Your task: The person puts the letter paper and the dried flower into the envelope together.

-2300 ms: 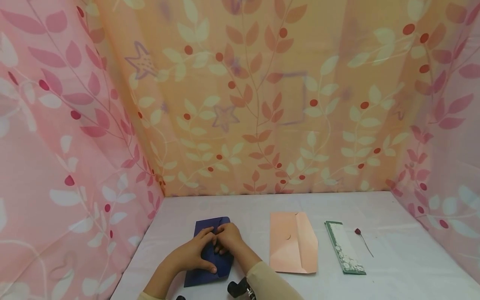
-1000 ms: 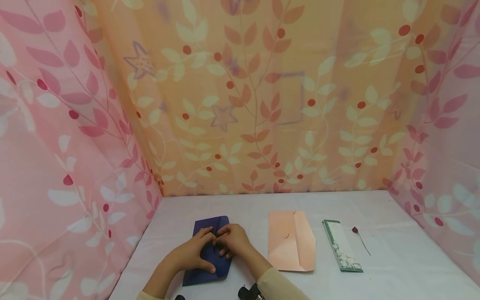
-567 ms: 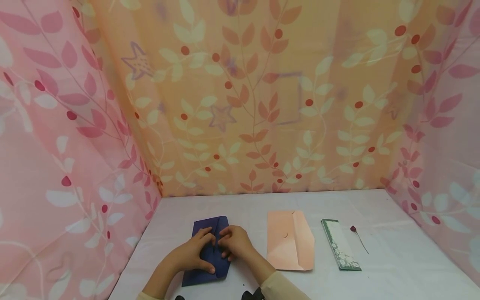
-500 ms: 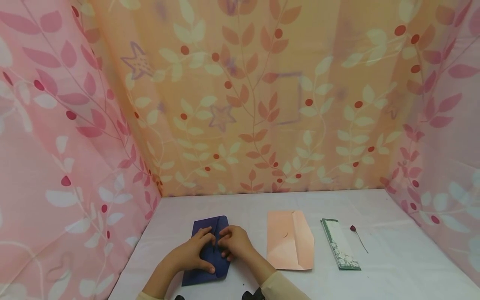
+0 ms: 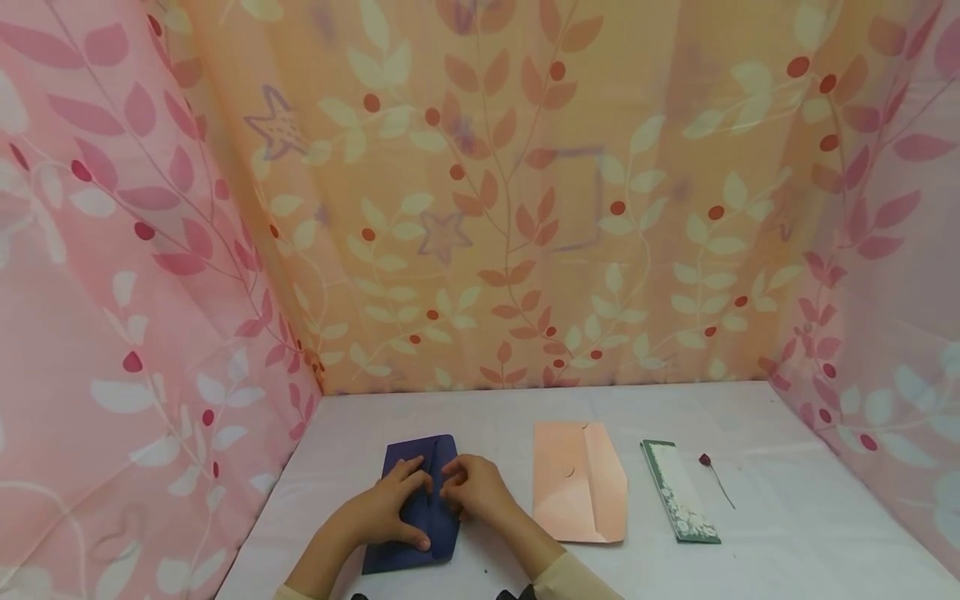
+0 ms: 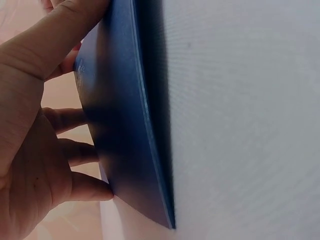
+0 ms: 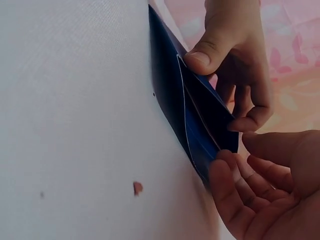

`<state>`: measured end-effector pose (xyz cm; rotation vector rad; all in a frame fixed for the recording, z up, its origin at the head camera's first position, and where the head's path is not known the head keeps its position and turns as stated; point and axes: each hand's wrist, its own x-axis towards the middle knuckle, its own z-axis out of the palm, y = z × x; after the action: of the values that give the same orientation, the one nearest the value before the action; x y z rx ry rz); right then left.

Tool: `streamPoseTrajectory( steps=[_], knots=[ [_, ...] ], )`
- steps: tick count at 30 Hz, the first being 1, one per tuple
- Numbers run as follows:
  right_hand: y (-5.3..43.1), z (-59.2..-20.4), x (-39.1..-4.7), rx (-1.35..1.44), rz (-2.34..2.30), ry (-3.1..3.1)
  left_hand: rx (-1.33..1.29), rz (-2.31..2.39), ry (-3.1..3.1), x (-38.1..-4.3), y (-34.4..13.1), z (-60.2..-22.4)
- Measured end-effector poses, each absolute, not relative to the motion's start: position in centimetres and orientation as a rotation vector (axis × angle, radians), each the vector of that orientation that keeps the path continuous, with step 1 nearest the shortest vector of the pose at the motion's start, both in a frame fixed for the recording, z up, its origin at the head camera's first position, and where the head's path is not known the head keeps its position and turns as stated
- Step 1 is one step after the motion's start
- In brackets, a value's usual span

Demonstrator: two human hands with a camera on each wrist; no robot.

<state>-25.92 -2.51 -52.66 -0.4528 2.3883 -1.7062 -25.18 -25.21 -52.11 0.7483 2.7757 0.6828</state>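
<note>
A dark blue envelope (image 5: 442,533) lies on the white table at the left, its flap spread toward the right. My left hand (image 5: 382,508) rests on the envelope's body, fingers spread and thumb low near the flap crease; the left wrist view shows its fingertips against the dark blue paper (image 6: 117,95). At the flap's right side is my right hand (image 5: 480,492), its fingers bent loosely. In the right wrist view, the right hand's fingertips (image 7: 225,167) touch the flap edge, with the thumb held apart. The envelope's mouth (image 7: 200,115) gapes between both hands.
Right of the blue envelope lies a peach envelope (image 5: 562,500) with its flap unfolded. Farther right are a narrow green-bordered floral card (image 5: 681,492) and a small dried red flower (image 5: 705,460) on a thin stem. Patterned curtains (image 5: 480,250) surround the table.
My right hand has drawn away from the left fingers, toward the right edge of the flap. The left hand keeps its place on the blue envelope. The view has shifted slightly.
</note>
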Motion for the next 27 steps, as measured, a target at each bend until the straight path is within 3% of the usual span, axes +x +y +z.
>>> streamPoseTrajectory(
  steps=[14, 27],
  knots=[
    [-1.0, -51.8, -25.2, -0.683, -1.51, 2.601, 0.736, 0.673, 2.767, -25.0, -25.2, -52.2],
    [0.5, -51.4, -24.7, -0.701, -1.502, 2.669, 0.721, 0.65, 2.778, -24.9, -25.1, -52.2]
  ],
)
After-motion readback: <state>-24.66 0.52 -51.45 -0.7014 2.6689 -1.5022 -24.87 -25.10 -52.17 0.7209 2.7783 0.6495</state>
